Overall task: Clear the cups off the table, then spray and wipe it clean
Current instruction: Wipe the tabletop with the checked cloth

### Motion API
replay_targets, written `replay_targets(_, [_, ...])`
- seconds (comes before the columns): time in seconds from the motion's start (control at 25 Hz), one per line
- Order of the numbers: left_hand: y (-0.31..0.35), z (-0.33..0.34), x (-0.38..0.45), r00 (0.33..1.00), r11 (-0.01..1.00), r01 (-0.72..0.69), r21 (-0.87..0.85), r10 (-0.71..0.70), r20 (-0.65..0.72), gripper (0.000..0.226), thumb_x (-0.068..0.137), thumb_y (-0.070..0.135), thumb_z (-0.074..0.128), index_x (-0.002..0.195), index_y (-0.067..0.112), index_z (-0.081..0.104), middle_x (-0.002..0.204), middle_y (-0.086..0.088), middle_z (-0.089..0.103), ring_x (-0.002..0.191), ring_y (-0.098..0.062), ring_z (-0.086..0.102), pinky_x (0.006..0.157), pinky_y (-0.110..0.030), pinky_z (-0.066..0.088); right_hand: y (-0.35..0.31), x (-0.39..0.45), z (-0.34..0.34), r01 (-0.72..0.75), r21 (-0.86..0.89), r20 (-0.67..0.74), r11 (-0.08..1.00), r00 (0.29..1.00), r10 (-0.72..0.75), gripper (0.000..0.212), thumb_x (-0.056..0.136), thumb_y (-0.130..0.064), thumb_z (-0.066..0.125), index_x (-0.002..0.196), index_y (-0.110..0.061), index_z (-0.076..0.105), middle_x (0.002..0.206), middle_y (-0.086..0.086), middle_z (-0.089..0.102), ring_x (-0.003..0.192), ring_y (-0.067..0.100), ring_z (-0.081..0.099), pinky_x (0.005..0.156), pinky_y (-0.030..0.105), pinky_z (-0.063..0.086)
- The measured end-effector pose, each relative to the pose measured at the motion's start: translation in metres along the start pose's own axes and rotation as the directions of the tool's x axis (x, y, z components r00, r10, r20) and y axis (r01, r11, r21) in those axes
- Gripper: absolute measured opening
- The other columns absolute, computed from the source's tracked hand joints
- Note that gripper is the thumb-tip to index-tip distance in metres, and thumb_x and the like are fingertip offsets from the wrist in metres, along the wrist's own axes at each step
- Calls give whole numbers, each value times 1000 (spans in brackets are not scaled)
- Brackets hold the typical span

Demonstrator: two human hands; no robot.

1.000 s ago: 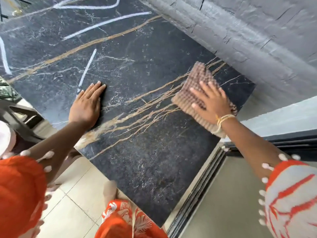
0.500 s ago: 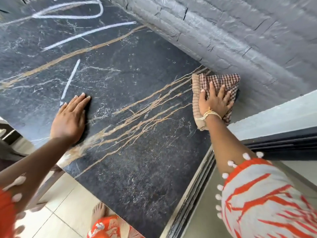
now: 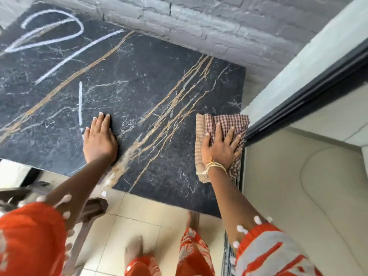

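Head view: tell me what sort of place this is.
Probably a home or café corner by a doorway: a dark marble-look table against a grey stone-block wall, pale floor tiles, and a dark sliding-door frame alongside.

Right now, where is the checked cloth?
In the head view, the checked cloth lies at the table's right edge, pressed flat under the right hand.

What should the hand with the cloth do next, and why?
Probably sweep the cloth leftward, towards the left hand. The right hand presses it flat at the table's right edge, so there is little room further right, while white streaks remain on the dark top beyond the left hand, which rests flat as a brace. No cups are in view.
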State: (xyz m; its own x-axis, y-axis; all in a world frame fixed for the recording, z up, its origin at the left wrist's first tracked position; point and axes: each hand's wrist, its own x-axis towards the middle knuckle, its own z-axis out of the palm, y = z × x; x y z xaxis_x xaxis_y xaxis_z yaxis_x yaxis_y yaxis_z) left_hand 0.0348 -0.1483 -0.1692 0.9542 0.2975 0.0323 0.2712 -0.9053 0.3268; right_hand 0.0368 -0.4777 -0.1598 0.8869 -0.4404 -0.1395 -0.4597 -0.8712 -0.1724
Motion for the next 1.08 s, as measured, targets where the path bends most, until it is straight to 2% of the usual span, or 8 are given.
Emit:
replay_targets(0.2, [1,-21,-53,980,972,-190,-139,196,37,34,91,15,48,123,7,58,144,-18,43,120,-42,48,102,-47,40,29,-129,14,-148,-27,-39,989,988,147,58,92,-60,30,146,-41,31,157,9,26,132,43,36,100,55,37])
replay_targets(0.4, [-5,-39,-179,847,800,-446,-401,522,102,35,83,14,42,105,13,69,129,-12,58,111,-32,58,95,-33,46,64,-219,6,-268,97,65,958,963,263,62,98,-52,29,154,-33,8,120,24,52,91,39,62,75,43,52])
replay_targets(0.68, [19,-52,-253,810,857,-192,-478,413,416,35,85,6,47,102,26,71,111,6,69,104,-15,63,87,-24,47,66,-253,0,-269,142,117,953,960,254,72,98,-35,40,155,-17,-1,108,21,64,95,38,65,75,40,49])
replay_targets(0.8, [34,-57,-269,741,874,2,-486,325,587,28,93,15,48,111,22,68,112,-2,70,106,-22,62,89,-28,46,62,-267,-9,-325,302,190,896,942,277,68,94,-30,52,152,-15,20,109,20,66,101,40,64,83,42,51])
replay_targets(0.88, [45,-64,-284,690,862,181,-473,232,686,28,95,26,52,120,16,62,117,-10,67,112,-28,59,90,-31,44,60,-274,-8,-487,608,370,627,873,319,49,89,-24,60,133,-5,49,107,18,67,103,39,65,83,40,52])
replay_targets(0.92, [49,-73,-293,652,826,311,-470,175,738,33,96,31,52,123,14,58,120,-12,64,114,-30,57,89,-34,44,56,-281,-12,-599,718,536,356,801,266,40,88,-23,62,122,-2,59,104,17,69,100,38,66,82,39,54])
replay_targets(1.0, [52,-90,-302,525,708,562,-428,95,846,40,96,40,48,126,14,53,121,-9,59,108,-28,55,88,-38,42,47,-297,-25,-743,669,743,-33,669,23,34,92,-27,56,113,-3,66,102,18,71,95,35,68,85,44,55])
replay_targets(1.08, [45,-109,-312,386,383,836,-393,97,917,44,93,49,48,118,14,58,110,-8,67,97,-26,59,90,-41,44,35,-318,-37,-748,644,711,-163,663,-235,29,96,-21,47,111,-7,66,107,18,68,95,33,65,92,45,51])
